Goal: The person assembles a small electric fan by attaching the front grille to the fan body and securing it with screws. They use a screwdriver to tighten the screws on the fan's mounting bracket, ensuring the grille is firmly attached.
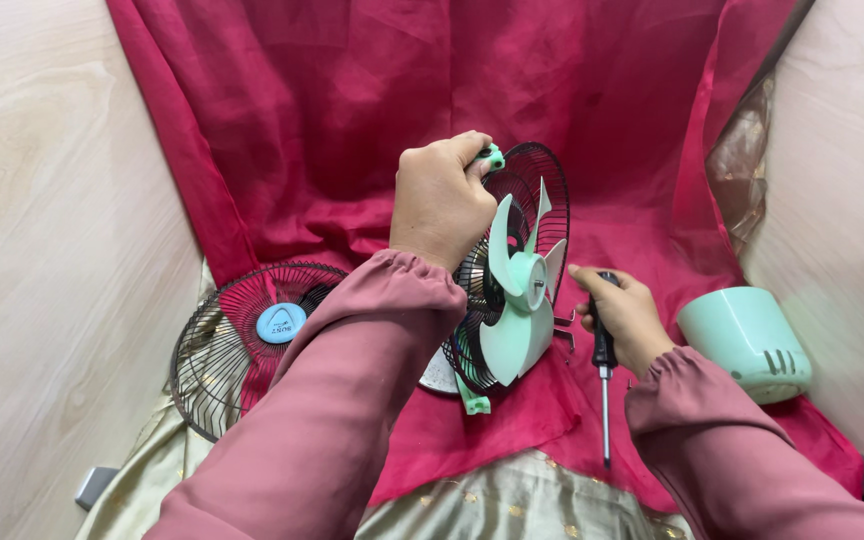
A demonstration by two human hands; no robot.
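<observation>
Left hand [439, 200] gripping rear fan guard [542, 190] rim; right hand [624, 315] beside blades [514, 300], holding screwdriver [604, 385], shaft pointing down.

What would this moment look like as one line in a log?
left hand: grips rear fan guard top | right hand: holds screwdriver | fan blades: mounted | front guard: lying on red cloth

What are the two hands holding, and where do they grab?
Left hand grips the fan by its guard's top rim. Right hand holds a screwdriver by its black handle.
</observation>
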